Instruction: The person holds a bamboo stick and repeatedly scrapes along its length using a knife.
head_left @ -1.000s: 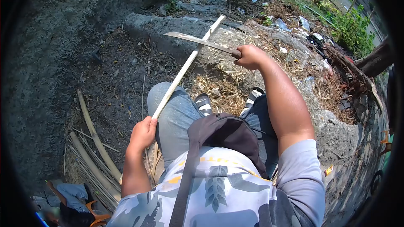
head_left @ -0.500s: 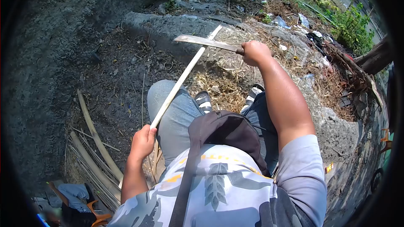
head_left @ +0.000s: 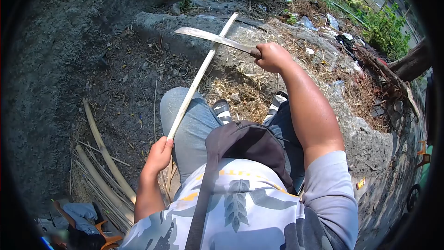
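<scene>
While left hand [head_left: 159, 154] grips slim pale wooden strip [head_left: 198, 78] near its lower end, right hand [head_left: 274, 58] clenches curved metal machete [head_left: 206, 35] by its handle. Machete crosses strip near far end.

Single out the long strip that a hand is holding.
The slim cream wooden strip gripped by the left hand; the curved tan wooden strips lie at the lower left.

Machete [head_left: 228, 42] — farther left now
</scene>
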{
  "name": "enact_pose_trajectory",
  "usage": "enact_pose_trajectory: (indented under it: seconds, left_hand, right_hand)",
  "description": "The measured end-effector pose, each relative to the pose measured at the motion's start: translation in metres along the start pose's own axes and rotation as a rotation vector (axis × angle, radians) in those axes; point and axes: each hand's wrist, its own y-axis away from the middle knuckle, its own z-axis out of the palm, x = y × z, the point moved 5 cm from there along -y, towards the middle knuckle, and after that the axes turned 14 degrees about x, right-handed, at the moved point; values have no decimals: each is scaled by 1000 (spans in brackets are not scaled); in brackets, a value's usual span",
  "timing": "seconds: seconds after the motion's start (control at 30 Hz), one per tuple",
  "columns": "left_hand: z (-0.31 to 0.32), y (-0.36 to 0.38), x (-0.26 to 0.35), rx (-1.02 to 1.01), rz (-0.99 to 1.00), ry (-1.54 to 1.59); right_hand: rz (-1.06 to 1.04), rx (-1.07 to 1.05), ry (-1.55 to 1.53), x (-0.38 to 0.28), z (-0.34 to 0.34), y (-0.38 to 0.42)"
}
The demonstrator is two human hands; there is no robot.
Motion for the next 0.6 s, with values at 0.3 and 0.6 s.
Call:
enact_pose_trajectory:
  seconds: [0.3, 0.6]
  left_hand:
    - [6, -11, -31, -48, -64, 137]
    - [3, -14, -11, -51, -5, 51]
  right_hand:
    - [155, 86, 4, 15, 10, -6]
    - [8, 5, 15, -3, 5, 5]
